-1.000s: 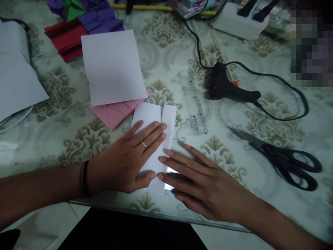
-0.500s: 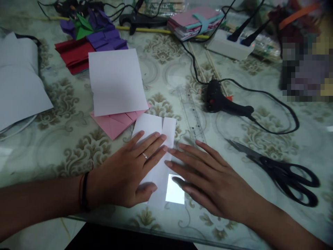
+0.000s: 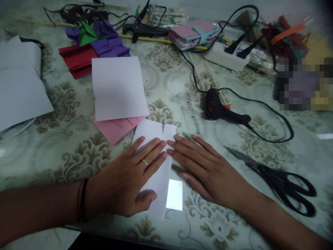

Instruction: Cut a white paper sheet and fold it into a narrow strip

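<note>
A folded sheet of white paper (image 3: 158, 173) lies on the patterned tabletop in front of me, with a narrow slit between two flaps at its far end. My left hand (image 3: 130, 173) rests flat across its left part, fingers stretched out and a ring on one of them. From the right, my right hand (image 3: 205, 166) lies open, its fingertips on the paper's right folded edge. The two hands' fingertips nearly meet. Beyond them a square white sheet (image 3: 119, 90) partly covers a folded pink paper (image 3: 114, 130).
Black scissors (image 3: 275, 180) lie at the right, below a black glue gun (image 3: 221, 107) with its cable. A clear ruler (image 3: 191, 113) is near my right hand. Further back are a power strip (image 3: 226, 57), red folded paper (image 3: 78, 59) and purple folded paper (image 3: 111, 47).
My right hand has shifted slightly, its thumb drawn closer to the fingers. My left hand keeps its place on the paper. The whole view has tilted a little.
</note>
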The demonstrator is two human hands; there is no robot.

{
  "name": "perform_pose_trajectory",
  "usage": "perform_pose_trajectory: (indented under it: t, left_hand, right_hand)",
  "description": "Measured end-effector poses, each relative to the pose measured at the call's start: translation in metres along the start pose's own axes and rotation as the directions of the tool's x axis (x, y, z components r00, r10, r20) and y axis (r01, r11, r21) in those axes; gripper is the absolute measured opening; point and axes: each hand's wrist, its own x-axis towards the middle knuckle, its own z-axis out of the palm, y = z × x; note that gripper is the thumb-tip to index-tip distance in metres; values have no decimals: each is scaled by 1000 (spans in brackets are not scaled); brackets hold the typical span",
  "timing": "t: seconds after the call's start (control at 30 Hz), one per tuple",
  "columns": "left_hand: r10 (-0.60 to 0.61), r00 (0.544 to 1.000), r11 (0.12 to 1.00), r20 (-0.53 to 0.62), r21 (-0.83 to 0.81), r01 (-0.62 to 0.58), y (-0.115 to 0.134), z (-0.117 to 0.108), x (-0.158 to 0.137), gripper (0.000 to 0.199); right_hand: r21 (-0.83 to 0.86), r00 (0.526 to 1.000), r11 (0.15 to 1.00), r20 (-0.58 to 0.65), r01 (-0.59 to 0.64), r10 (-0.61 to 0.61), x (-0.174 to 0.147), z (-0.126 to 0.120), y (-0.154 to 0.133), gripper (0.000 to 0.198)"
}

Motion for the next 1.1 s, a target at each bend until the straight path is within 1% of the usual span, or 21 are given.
perform_pose_trajectory:
  t: [0.23, 0.43, 0.67, 0.9, 1.1]
  left_hand:
    - [-3, 1000, 1000, -5, 17, 3, 0, 1, 1, 87]
    - [7, 1000, 999, -18, 35, -6, 0, 0, 1, 86]
    - [1, 1000, 999, 3, 54, -1, 1, -2, 0, 86]
    - [-12, 1000, 998, 23, 61, 11, 1, -3, 0, 84]
    - [-7, 1000, 998, 21, 56, 6, 1, -3, -1, 84]
  right_hand:
    - [-37, 999, 999, 24, 30, -29, 3, 2, 3, 56]
    - [-82, 999, 997, 46, -12, 16, 9, 2, 0, 58]
    - [-124, 996, 992, 72, -41, 50, 11, 6, 0, 56]
    - [-124, 995, 989, 47, -82, 88, 22, 9, 10, 56]
    - [-113, 995, 989, 32, -92, 96, 25, 10, 8, 58]
